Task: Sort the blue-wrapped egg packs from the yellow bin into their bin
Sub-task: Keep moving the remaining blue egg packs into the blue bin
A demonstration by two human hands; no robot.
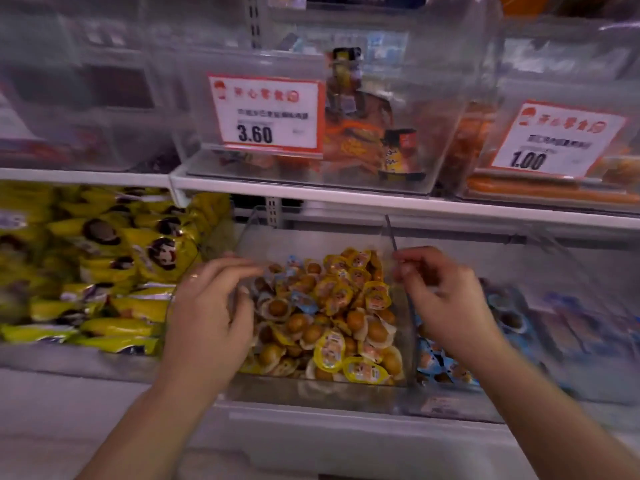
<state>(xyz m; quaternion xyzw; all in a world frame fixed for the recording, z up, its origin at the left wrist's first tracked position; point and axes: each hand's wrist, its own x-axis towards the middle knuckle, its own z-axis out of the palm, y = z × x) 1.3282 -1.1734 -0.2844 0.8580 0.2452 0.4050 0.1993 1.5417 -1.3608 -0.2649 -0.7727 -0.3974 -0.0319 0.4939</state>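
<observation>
Hands (211, 306) (440, 292) are hovering loosely curled, holding nothing, over small, light, slippery blue packs (304, 301), probably best pinched at the rim.

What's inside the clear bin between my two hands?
The clear bin holds a heap of yellow-wrapped egg packs with a few blue-wrapped egg packs mixed in near the top. Deeper layers are covered by the heap.

Lower white shelf (104, 393): yellow snack packs (104, 271) at 9 o'clock, clear egg bin (329, 379) centre, blue-pack bin (519, 341) at 3 o'clock.
</observation>
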